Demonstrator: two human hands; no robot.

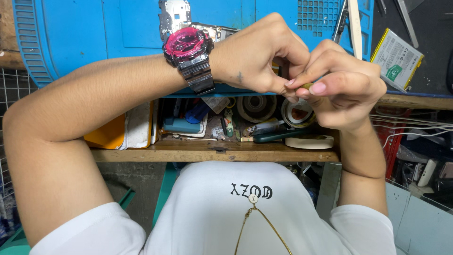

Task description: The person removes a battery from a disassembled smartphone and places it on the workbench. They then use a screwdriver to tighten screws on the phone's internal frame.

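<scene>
Head view: I see the left hand [257,54] and the right hand [342,87] close together, above the near edge of a blue mat [89,33]. Both hands pinch one tiny dark bit [307,86], which pokes out between the fingertips. The right thumb [325,88] presses on it. The left fingers curl in tight around the same spot. I cannot tell what the bit is (it is too small). My guess is that the work on it is under way and not done, since both hands grip it and it sits nowhere yet.

A phone board [181,16] lies on the mat, and a flat battery [397,59] lies to the right. Below, a wooden shelf [207,152] holds tape rolls [297,113] and small tools. It looks like a crowded repair bench.
</scene>
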